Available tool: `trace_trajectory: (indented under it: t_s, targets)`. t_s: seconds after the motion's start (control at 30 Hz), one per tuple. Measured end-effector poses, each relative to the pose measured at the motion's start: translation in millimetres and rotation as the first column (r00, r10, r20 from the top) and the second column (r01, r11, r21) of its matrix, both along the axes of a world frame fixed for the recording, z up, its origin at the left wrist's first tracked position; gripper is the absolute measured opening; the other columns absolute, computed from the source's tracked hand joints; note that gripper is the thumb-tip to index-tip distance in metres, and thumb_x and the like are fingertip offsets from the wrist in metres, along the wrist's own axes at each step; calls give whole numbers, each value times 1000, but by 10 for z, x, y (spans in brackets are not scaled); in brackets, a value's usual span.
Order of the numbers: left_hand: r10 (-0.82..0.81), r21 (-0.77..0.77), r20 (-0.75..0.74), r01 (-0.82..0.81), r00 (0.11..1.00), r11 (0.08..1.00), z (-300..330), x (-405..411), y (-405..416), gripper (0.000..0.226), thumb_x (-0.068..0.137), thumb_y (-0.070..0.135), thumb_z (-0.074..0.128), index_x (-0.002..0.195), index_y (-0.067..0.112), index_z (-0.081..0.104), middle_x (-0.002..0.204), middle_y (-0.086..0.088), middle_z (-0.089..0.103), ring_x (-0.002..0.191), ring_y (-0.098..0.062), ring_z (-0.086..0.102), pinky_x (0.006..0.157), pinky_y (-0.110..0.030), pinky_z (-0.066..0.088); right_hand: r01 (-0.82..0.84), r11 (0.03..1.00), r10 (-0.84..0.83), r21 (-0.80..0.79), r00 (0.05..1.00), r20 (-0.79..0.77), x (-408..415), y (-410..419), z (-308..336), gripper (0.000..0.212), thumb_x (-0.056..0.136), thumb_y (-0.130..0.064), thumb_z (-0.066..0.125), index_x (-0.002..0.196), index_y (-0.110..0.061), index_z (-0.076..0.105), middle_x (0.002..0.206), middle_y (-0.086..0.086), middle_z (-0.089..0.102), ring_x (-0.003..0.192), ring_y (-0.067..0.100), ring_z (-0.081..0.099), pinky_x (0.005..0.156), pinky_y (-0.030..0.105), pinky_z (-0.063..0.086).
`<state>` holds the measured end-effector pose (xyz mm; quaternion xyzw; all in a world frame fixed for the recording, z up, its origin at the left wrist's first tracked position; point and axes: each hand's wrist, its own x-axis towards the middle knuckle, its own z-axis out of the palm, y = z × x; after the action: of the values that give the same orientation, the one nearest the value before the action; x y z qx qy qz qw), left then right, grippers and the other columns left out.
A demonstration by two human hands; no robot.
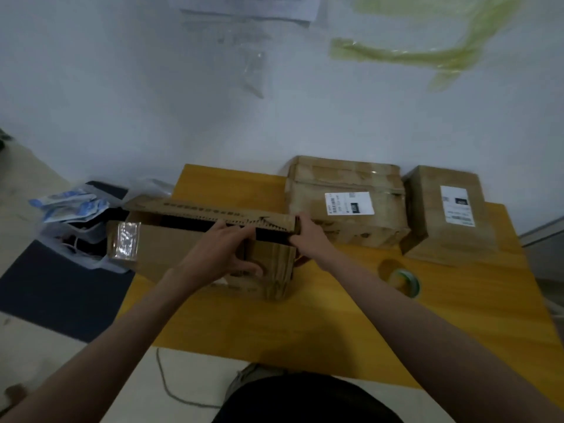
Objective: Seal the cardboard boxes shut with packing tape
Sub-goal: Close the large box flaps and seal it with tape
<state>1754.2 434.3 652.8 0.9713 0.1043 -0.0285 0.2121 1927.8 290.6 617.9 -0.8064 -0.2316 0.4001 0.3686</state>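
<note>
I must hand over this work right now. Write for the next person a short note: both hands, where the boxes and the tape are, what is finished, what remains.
Left hand: on the open cardboard box, fingers at its far flap, thumb on the near side.
Right hand: grips the right end of the same flap.
The open box lies at the left of the yellow table, its top not yet closed and no tape across the opening.
Packing tape roll: on the table, right of the open box, untouched.
Two labelled boxes, one wide and one small, stand closed at the back.
Left: close the flaps, then tape the seam.
</note>
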Motion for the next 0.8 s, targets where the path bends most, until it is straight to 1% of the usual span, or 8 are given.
trace_trajectory:
  t_s: [0.2,0.3,0.43,0.5,0.57,0.63,0.7,0.8]
  targets:
    - [-84,-14,72,86,994,996,-8,306,-653,50,72,64,76,96,34,45,84,27,45,74,9,36,77,-13,26,74,996,-77,41,994,74,251,-760,-56,25,95,-6,53,118,-16,48,106,6,60,98,33,65,69,49,60]
    - [-111,-27,111,115,988,993,-74,580,-985,45,76,61,76,101,35,49,105,20,62,90,2,50,81,-25,26,141,984,-146,113,989,31,452,-1116,-61,31,98,-6,55,126,-18,51,112,10,64,92,30,67,53,31,56]
    - [-115,-25,107,118,988,993,-138,923,-1263,48,77,64,73,105,29,55,112,14,67,103,-10,59,91,-30,28,277,939,-261,206,960,-103,667,-1636,-135,31,106,-35,41,131,-22,55,105,8,67,88,24,68,63,32,56]
    - [-114,-18,104,116,988,993,-131,1054,-1353,49,77,66,72,99,27,53,103,13,66,96,-10,59,95,-31,30,408,904,-393,124,910,-128,777,-1887,-324,39,108,-37,34,128,-13,58,97,13,65,79,27,65,65,38,53]
    - [-114,6,102,114,988,993,-112,1169,-1445,49,76,67,73,95,27,50,92,15,62,85,-8,54,95,-32,32,411,912,-411,-15,911,-24,880,-2101,-603,34,107,-29,37,120,-3,57,94,17,64,76,31,63,68,45,54]
    - [-104,26,83,102,991,994,-93,1278,-1547,50,76,67,73,94,28,48,87,17,58,80,-7,50,92,-31,32,310,933,-295,-183,950,105,960,-2271,-865,22,102,-16,44,117,-3,56,94,18,67,78,36,69,74,49,59]
    - [-97,36,73,95,993,995,-88,1373,-1645,51,76,69,72,94,29,48,89,15,60,84,-9,53,91,-31,31,202,918,-156,-342,975,157,1049,-2408,-1131,34,97,-5,50,130,-1,54,111,24,68,84,38,71,78,49,60]
    - [-77,7,55,77,995,997,-96,1461,-1762,51,76,69,72,96,28,50,94,15,62,89,-9,56,92,-32,32,46,854,62,-519,980,189,1124,-2551,-1475,47,95,-1,51,141,6,44,134,27,55,111,37,62,84,41,53]
